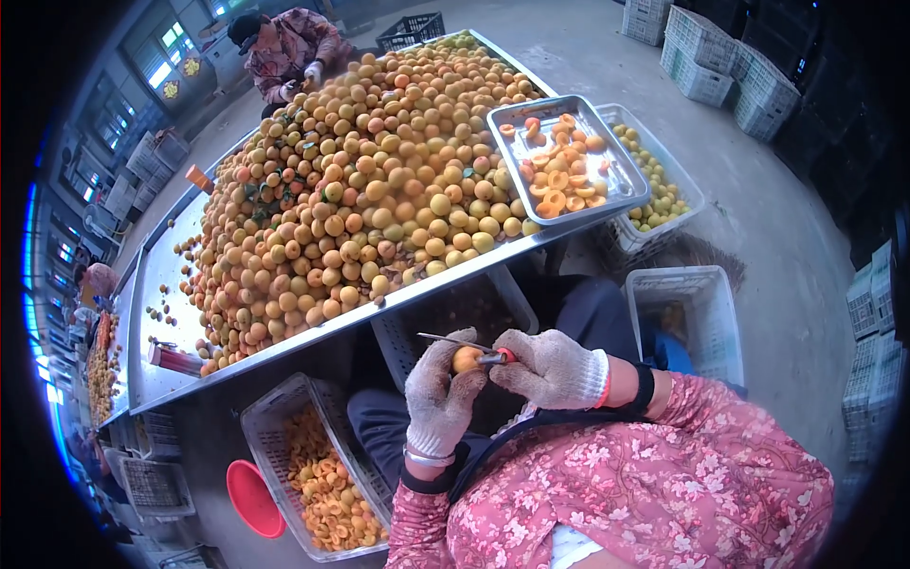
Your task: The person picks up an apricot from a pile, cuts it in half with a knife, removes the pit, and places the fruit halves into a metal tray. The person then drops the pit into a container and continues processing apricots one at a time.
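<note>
My left hand [441,389], in a grey-white knitted glove, grips a single apricot [465,360] at the lower centre, fingers wrapped round it. My right hand [545,370], gloved alike, is closed on a red-handled metal tool [491,358], whose end is against the fruit; a thin blade sticks out leftward above it. Both hands are over my lap. Beyond them lies a large heap of apricots [332,209] on a metal table [171,379]. A steel tray [626,199] of apricot halves [559,175] rests at its right corner.
A crate of halves [336,474] and a red basin [254,500] are at lower left. An open crate [687,318] stands right, a crate of yellow-green fruit [659,194] behind. A co-worker [289,47] works across the table; others are at far left. Stacked crates [706,52] line the right.
</note>
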`<state>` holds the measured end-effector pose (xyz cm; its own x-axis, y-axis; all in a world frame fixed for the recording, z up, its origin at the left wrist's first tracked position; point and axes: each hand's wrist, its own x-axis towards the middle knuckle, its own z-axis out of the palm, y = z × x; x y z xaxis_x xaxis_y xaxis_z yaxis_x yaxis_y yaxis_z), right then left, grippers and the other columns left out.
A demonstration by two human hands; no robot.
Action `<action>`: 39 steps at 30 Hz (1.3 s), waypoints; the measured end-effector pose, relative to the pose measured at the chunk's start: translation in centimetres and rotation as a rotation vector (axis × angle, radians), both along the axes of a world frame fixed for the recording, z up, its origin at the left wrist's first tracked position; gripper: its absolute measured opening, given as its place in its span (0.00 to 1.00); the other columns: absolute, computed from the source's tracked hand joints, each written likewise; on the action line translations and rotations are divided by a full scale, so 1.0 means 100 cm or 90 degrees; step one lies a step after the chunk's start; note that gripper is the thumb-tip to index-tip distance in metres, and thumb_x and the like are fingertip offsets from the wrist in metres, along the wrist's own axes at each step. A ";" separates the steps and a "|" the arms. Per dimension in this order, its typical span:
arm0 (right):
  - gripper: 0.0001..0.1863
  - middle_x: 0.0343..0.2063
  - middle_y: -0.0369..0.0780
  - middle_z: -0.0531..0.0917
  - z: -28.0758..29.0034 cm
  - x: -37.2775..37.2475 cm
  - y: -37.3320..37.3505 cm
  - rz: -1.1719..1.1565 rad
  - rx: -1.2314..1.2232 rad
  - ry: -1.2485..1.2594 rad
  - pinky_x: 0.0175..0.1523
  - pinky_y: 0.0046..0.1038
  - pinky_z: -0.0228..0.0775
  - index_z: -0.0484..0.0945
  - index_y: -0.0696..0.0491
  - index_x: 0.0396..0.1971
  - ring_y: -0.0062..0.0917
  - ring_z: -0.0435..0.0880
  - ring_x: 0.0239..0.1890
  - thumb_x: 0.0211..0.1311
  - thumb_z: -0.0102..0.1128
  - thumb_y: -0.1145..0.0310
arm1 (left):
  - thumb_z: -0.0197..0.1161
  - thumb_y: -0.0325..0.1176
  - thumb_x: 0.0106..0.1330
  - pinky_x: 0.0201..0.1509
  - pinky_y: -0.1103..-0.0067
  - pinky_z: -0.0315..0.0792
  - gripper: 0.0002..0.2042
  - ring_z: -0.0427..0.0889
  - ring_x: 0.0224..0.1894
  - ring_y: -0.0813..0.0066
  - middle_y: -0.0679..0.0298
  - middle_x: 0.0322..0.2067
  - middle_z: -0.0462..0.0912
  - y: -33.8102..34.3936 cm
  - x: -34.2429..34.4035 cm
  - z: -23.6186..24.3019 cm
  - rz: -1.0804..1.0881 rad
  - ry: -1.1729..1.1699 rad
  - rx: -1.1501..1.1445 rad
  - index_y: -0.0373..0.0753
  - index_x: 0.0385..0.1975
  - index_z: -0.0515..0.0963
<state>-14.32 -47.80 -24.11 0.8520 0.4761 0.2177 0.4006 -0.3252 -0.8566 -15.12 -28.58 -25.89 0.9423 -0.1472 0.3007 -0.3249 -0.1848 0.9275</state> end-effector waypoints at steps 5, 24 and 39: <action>0.14 0.17 0.46 0.78 -0.006 -0.002 0.001 0.009 0.031 0.039 0.28 0.36 0.69 0.69 0.55 0.31 0.43 0.81 0.25 0.67 0.55 0.59 | 0.63 0.29 0.57 0.47 0.75 0.74 0.14 0.83 0.39 0.61 0.54 0.37 0.82 0.001 -0.002 0.000 0.000 0.004 0.020 0.32 0.42 0.77; 0.12 0.18 0.48 0.77 -0.038 -0.012 0.015 -0.051 0.051 0.012 0.27 0.37 0.67 0.69 0.55 0.31 0.45 0.80 0.24 0.66 0.57 0.62 | 0.61 0.30 0.61 0.43 0.72 0.74 0.11 0.81 0.36 0.57 0.53 0.34 0.81 -0.002 -0.014 -0.020 0.044 0.006 0.068 0.34 0.41 0.76; 0.21 0.11 0.31 0.64 -0.025 -0.004 0.015 0.043 0.419 0.830 0.14 0.24 0.52 0.70 0.51 0.28 0.18 0.59 0.08 0.72 0.44 0.48 | 0.57 0.38 0.68 0.46 0.76 0.73 0.14 0.81 0.39 0.66 0.57 0.37 0.81 -0.005 -0.010 -0.029 0.026 0.051 0.001 0.34 0.46 0.75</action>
